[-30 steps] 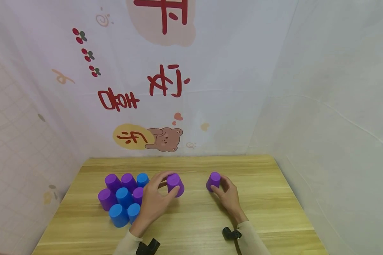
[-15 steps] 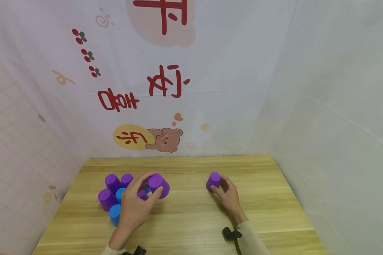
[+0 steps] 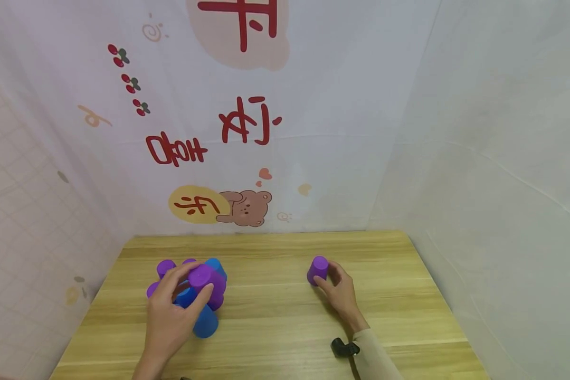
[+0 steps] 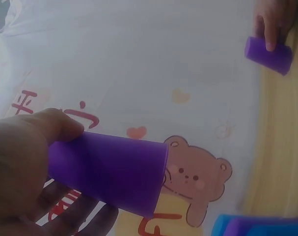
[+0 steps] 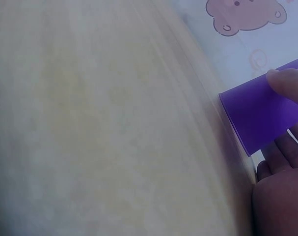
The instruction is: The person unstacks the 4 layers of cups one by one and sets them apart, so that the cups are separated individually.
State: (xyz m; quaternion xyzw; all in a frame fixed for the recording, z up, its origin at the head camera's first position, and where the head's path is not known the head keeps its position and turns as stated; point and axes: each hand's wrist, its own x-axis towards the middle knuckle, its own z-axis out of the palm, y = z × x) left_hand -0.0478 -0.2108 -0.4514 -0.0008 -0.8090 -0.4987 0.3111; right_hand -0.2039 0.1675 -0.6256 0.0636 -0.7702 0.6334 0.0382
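Observation:
In the head view my left hand (image 3: 166,316) grips a purple cup (image 3: 201,277) between thumb and fingers, narrow base up. It is held over a cluster of upside-down cups, among them a blue cup (image 3: 206,323) in front and a purple cup (image 3: 166,267) behind. Hand and held cup hide part of the cluster. To the right, my right hand (image 3: 344,295) holds another purple cup (image 3: 317,272), also base up, thumb on its near side. Its rim is close to the tabletop in the right wrist view; contact is hard to tell.
The wooden table (image 3: 275,327) runs back to a white printed curtain (image 3: 332,132). More curtain hangs along the left and right sides. A further blue cup (image 3: 216,266) stands at the cluster's right rear. Black wrist camera (image 3: 344,348) sits on the right sleeve.
My left hand has carried its purple cup leftward, from the middle of the table to above the cluster. The right hand and its cup have stayed in place.

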